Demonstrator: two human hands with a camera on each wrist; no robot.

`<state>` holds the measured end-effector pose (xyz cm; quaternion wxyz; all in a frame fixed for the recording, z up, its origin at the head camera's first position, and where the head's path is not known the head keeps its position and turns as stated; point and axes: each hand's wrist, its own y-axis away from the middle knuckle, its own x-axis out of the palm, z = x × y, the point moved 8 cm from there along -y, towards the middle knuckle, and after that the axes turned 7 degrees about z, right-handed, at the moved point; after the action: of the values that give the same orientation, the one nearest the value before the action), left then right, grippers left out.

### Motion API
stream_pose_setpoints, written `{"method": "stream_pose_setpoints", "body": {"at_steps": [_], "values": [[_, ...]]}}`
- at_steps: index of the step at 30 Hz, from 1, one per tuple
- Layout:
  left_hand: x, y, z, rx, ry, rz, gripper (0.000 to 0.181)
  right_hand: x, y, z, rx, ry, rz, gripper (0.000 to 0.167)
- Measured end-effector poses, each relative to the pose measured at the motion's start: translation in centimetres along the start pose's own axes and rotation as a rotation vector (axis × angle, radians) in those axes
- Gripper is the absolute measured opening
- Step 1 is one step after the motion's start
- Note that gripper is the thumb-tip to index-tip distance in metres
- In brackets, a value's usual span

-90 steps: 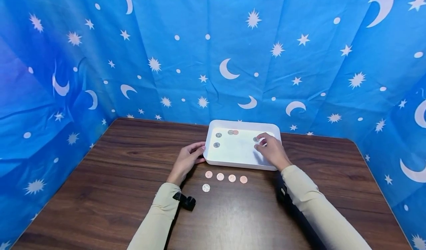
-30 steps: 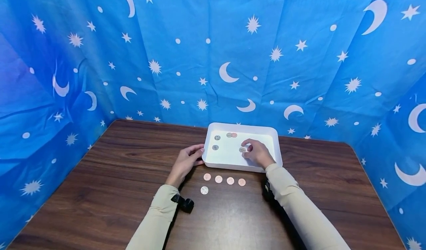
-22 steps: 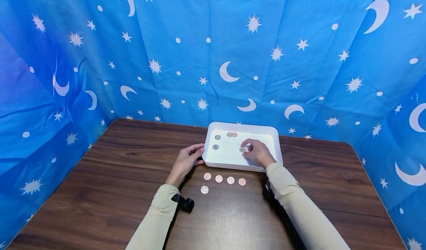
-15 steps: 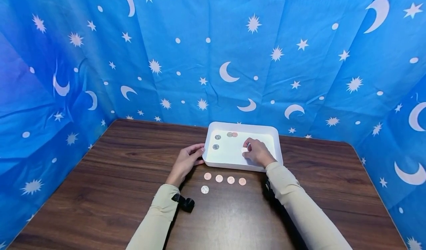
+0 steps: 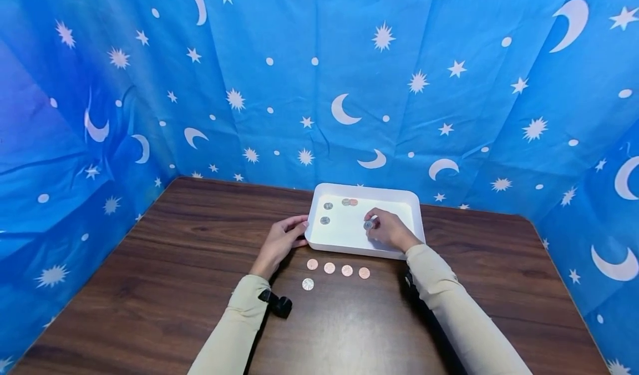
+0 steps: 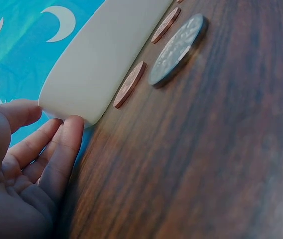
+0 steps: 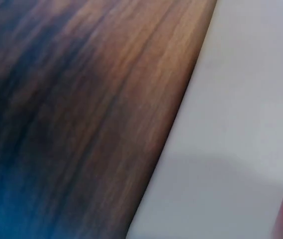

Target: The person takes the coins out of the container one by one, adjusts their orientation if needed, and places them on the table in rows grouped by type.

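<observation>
A white tray (image 5: 364, 248) stands at the far side of the table. My left hand (image 5: 278, 246) holds its left end; in the left wrist view, the left hand's fingertips (image 6: 72, 124) meet the tray's wall (image 6: 96, 59). Over the right half of the tray, my right hand (image 5: 391, 231) pinches a silver coin (image 5: 368, 225) between thumb and fingers. Inside the tray lie two silver coins at the left, one of them the nearer silver coin (image 5: 325, 220), and a silver coin (image 5: 346, 202) touching a copper coin (image 5: 354, 202) at the back.
A row of several copper coins, including a copper coin (image 5: 346, 270), lies on the brown wooden table (image 5: 199, 286) in front of the tray. Nearer the body is one silver coin (image 5: 307, 284). A blue curtain (image 5: 279, 75) with moons and stars hangs behind and beside the table.
My right hand has moved from the tray's right side toward its middle with the silver coin, which has turned between the fingertips. My left hand stays at the tray's left end.
</observation>
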<state>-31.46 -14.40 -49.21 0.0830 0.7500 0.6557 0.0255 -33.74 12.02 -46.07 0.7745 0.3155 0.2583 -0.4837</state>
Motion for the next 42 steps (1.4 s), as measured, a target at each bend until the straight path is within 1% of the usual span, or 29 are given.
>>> {"method": "stream_pose_setpoints", "body": {"at_steps": [3, 7, 10, 18, 22, 27, 30, 34, 42], "values": [[-0.1, 0.1, 0.3, -0.007, -0.006, -0.002, 0.036, 0.3, 0.1, 0.0, -0.015, -0.006, -0.008, 0.030], [-0.3, 0.2, 0.3, -0.001, -0.005, -0.002, 0.036, 0.2, 0.1, 0.2, -0.049, -0.009, -0.049, 0.026], [-0.4, 0.2, 0.3, -0.001, 0.000, -0.003, 0.036, 0.2, 0.1, 0.3, -0.060, -0.007, -0.066, 0.023], [-0.2, 0.1, 0.1, 0.019, 0.009, 0.011, 0.037, -0.3, 0.3, 0.2, -0.058, 0.022, -0.111, 0.021], [-0.1, 0.1, 0.2, 0.011, 0.015, 0.014, 0.037, -0.4, 0.4, 0.0, -0.042, 0.021, -0.119, 0.022], [0.0, 0.1, -0.1, 0.014, 0.016, 0.033, 0.037, -0.8, 1.0, 0.0, -0.035, 0.024, -0.131, 0.024], [0.0, 0.0, -0.1, 0.018, 0.009, 0.040, 0.037, -1.0, 1.3, 0.2, -0.061, 0.046, -0.140, 0.025], [0.0, -0.1, 0.0, 0.014, 0.003, 0.040, 0.037, -1.2, 2.0, 0.5, -0.081, 0.072, -0.157, 0.025], [-0.1, -0.1, 0.1, 0.006, 0.003, 0.031, 0.037, -1.5, 3.9, 1.6, -0.093, 0.090, -0.175, 0.023]]}}
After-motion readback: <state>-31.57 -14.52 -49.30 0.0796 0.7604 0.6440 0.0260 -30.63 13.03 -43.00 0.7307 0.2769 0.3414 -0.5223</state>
